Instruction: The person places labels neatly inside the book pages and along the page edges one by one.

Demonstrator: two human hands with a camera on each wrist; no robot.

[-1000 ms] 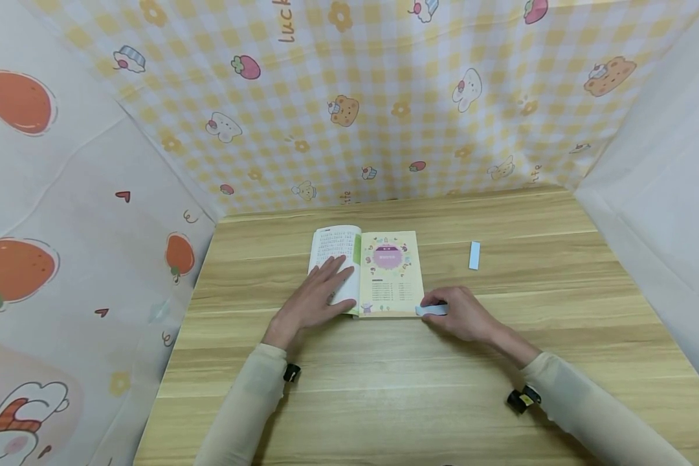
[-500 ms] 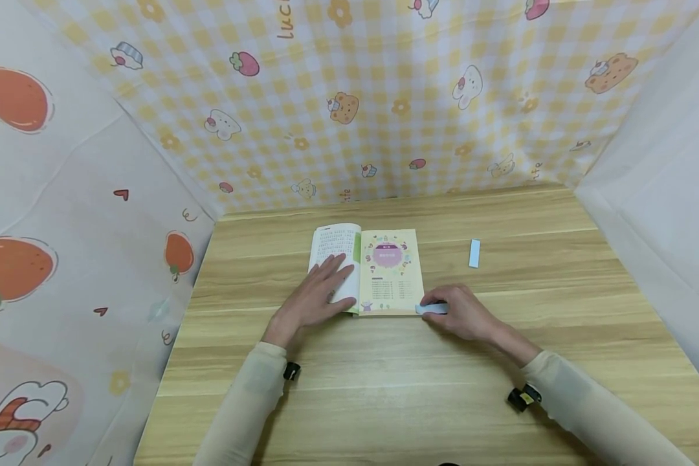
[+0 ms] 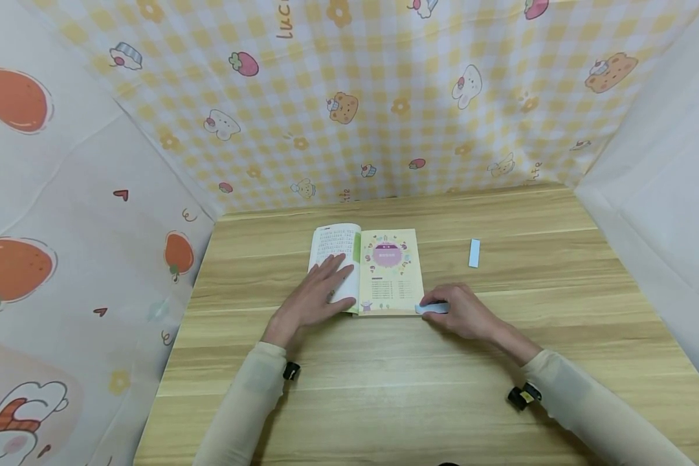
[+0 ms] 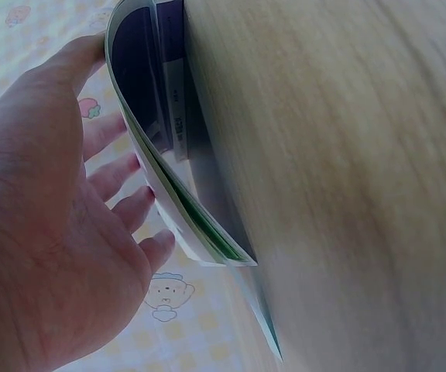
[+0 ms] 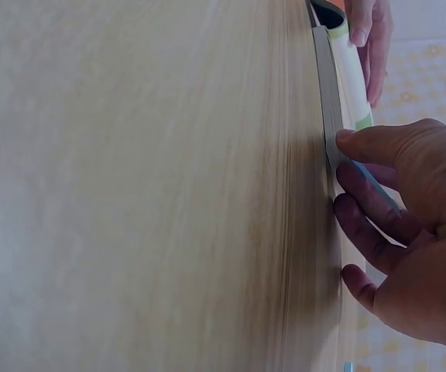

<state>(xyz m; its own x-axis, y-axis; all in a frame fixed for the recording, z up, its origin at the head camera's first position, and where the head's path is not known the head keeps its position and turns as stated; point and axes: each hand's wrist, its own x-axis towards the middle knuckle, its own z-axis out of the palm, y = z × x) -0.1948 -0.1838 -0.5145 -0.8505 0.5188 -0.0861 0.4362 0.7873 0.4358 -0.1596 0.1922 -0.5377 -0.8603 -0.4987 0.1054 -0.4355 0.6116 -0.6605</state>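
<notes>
Left hand [image 3: 309, 301], fingers spread, rests on the open book [image 3: 389, 262]; right hand [image 3: 463, 314] pinches a blue strip [image 3: 434, 309], best kept level, at the book's four-o'clock corner.

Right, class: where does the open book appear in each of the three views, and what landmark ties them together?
Head: the open book lies near the middle, on the wooden table.
Left wrist: it shows edge-on at upper middle, right of the left hand.
Right wrist: it shows edge-on at upper right, partly hidden by the right hand.
Shared landmark: the left hand.
</notes>
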